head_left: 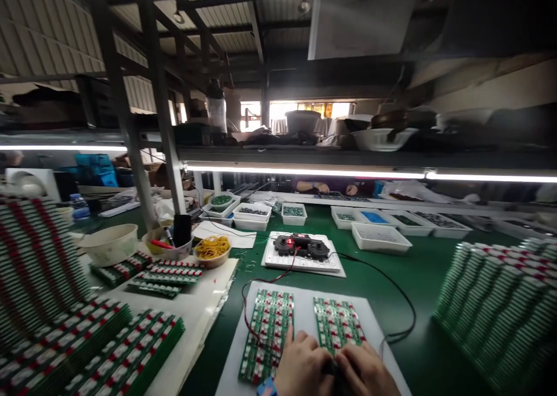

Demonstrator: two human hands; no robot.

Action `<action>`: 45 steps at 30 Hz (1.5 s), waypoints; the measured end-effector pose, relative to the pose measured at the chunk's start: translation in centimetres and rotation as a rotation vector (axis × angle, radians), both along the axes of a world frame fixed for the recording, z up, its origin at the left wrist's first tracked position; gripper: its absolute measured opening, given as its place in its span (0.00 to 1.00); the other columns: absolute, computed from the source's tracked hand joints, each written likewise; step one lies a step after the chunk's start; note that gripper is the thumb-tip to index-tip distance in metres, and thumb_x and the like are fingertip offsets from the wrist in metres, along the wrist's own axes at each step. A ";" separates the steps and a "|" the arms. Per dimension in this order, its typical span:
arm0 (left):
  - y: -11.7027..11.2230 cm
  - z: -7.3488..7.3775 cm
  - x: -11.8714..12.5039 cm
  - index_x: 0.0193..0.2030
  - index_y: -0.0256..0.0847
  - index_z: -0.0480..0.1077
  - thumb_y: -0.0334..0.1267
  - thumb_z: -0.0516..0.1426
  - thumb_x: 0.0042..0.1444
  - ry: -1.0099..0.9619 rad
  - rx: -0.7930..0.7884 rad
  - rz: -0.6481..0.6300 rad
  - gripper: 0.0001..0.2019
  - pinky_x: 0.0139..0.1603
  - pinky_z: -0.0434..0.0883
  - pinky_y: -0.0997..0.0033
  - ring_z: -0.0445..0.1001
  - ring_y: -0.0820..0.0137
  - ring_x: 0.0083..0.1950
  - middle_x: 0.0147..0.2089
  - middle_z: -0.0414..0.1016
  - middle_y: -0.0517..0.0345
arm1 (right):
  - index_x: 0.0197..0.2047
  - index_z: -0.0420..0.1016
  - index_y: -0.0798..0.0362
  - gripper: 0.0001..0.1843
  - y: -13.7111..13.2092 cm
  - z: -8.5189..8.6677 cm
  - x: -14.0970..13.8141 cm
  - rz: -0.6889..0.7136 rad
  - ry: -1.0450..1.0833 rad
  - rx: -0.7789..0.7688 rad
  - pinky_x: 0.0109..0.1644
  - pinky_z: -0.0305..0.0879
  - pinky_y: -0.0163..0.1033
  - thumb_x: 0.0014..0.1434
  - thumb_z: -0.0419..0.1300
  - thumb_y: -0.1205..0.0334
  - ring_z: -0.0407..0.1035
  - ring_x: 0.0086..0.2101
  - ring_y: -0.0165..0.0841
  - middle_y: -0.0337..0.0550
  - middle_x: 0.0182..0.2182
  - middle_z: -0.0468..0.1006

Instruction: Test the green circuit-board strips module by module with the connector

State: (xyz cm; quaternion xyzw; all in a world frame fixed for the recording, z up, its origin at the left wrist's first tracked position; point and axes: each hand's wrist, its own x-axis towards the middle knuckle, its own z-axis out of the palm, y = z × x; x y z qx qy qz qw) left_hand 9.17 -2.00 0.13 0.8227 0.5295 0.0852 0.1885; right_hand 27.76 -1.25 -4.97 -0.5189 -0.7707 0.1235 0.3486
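Observation:
My left hand (301,366) and my right hand (364,370) meet at the bottom edge, fingers curled together around a small dark thing I cannot make out. They rest on a white board (303,309) that carries two green circuit board panels: one (266,333) by my left hand, the other (338,322) partly under my right hand. Red and black wires run from the hands to a black test device (301,246) with a red light, which sits on a white tray further back.
Tall stacks of green circuit boards stand at left (39,268) and right (500,309). More panels (108,349) lie front left. A bowl of rubber bands (212,249), a white bowl (108,244) and several white parts trays (380,237) sit behind. Another person's hands (322,187) work across the bench.

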 end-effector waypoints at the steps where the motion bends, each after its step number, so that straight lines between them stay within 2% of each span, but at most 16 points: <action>1: 0.0 0.0 0.0 0.47 0.48 0.75 0.45 0.60 0.56 -0.006 -0.006 0.005 0.13 0.68 0.48 0.37 0.68 0.55 0.57 0.49 0.76 0.53 | 0.28 0.72 0.49 0.25 -0.1 0.2 0.0 0.002 -0.011 -0.006 0.40 0.63 0.37 0.68 0.46 0.46 0.70 0.33 0.37 0.42 0.27 0.76; 6: 0.5 -0.9 0.0 0.47 0.49 0.74 0.43 0.60 0.57 -0.023 -0.014 0.011 0.11 0.69 0.47 0.38 0.67 0.56 0.58 0.49 0.75 0.55 | 0.30 0.73 0.49 0.13 -0.3 1.0 0.4 0.027 -0.077 -0.059 0.42 0.60 0.37 0.65 0.53 0.59 0.69 0.35 0.37 0.40 0.29 0.77; 10: 0.6 -1.6 -0.3 0.47 0.49 0.74 0.43 0.61 0.56 -0.055 -0.002 0.002 0.11 0.69 0.49 0.40 0.68 0.57 0.57 0.49 0.75 0.56 | 0.32 0.75 0.49 0.10 -0.3 1.5 0.6 0.017 -0.112 -0.140 0.43 0.60 0.38 0.63 0.55 0.61 0.69 0.37 0.37 0.39 0.30 0.78; 13: 0.3 -1.6 -0.2 0.45 0.49 0.75 0.42 0.61 0.57 -0.082 0.038 0.013 0.09 0.68 0.49 0.41 0.68 0.59 0.55 0.47 0.75 0.57 | 0.32 0.76 0.49 0.10 -0.3 2.1 0.5 0.001 -0.127 -0.239 0.45 0.60 0.39 0.63 0.55 0.62 0.69 0.39 0.38 0.40 0.32 0.78; 16: -0.2 -1.2 0.1 0.42 0.47 0.76 0.39 0.61 0.56 -0.093 0.080 0.032 0.07 0.66 0.53 0.44 0.67 0.59 0.54 0.45 0.75 0.56 | 0.32 0.76 0.50 0.10 -0.5 3.0 0.1 -0.026 -0.117 -0.323 0.47 0.60 0.40 0.62 0.55 0.63 0.69 0.41 0.38 0.41 0.33 0.79; 20: -0.9 -0.1 0.4 0.39 0.43 0.76 0.32 0.60 0.56 -0.107 0.163 0.042 0.06 0.61 0.60 0.53 0.66 0.60 0.51 0.42 0.74 0.56 | 0.33 0.78 0.51 0.09 -1.2 4.8 -0.2 -0.024 -0.003 -0.368 0.49 0.60 0.42 0.60 0.57 0.62 0.69 0.42 0.39 0.41 0.34 0.79; 26: -1.4 1.7 -0.6 0.45 0.48 0.76 0.32 0.59 0.59 -0.176 0.170 -0.050 0.10 0.61 0.60 0.53 0.66 0.62 0.49 0.40 0.75 0.58 | 0.36 0.80 0.52 0.11 -2.0 6.6 0.3 0.038 0.188 -0.403 0.48 0.63 0.41 0.59 0.57 0.58 0.70 0.41 0.39 0.44 0.34 0.80; 31: -1.6 2.0 -1.0 0.43 0.49 0.77 0.33 0.61 0.57 -0.190 0.141 -0.112 0.09 0.59 0.62 0.56 0.67 0.62 0.49 0.39 0.75 0.59 | 0.32 0.80 0.52 0.08 -2.9 6.9 0.4 0.053 0.172 -0.451 0.47 0.62 0.41 0.55 0.58 0.63 0.68 0.38 0.38 0.41 0.30 0.79; 39: -1.5 1.5 -0.9 0.42 0.47 0.77 0.34 0.63 0.55 -0.164 0.072 -0.149 0.08 0.57 0.63 0.59 0.67 0.63 0.49 0.40 0.75 0.60 | 0.32 0.81 0.51 0.08 -3.0 6.9 0.6 0.059 0.081 -0.482 0.49 0.60 0.41 0.54 0.60 0.68 0.68 0.40 0.37 0.40 0.31 0.78; 45: -1.2 1.0 -0.8 0.42 0.48 0.78 0.33 0.63 0.54 -0.138 0.025 -0.126 0.09 0.56 0.63 0.61 0.68 0.64 0.49 0.40 0.77 0.61 | 0.31 0.79 0.51 0.09 -3.1 6.4 0.2 0.036 -0.003 -0.427 0.47 0.59 0.40 0.59 0.57 0.64 0.68 0.40 0.37 0.40 0.31 0.77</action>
